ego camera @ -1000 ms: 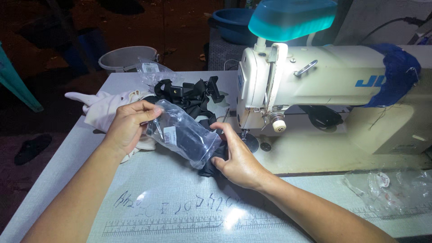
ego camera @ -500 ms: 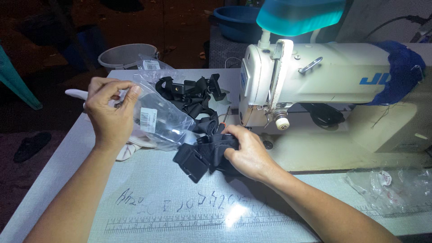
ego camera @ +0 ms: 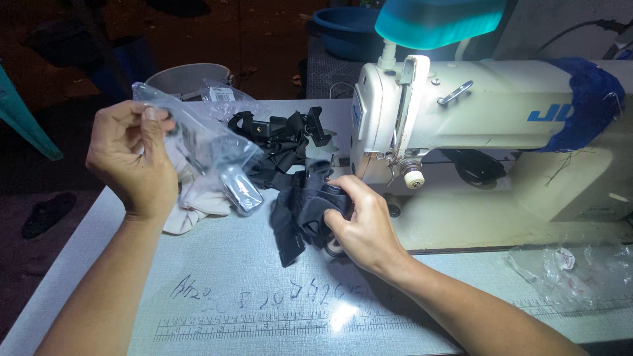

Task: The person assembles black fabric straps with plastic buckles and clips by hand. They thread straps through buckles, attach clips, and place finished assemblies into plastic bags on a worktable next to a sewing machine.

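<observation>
Left hand is pinching the top of a clear plastic bag and holding it raised above the tabletop; the bag is hanging slack with little showing inside. Right hand is closing its fingers around a bundle of black fabric pieces, which is resting on the tabletop just left of the sewing machine. The bundle is lying outside the bag, near a pile of black straps beside a white cloth, and nothing is sitting under the needle yet.
</observation>
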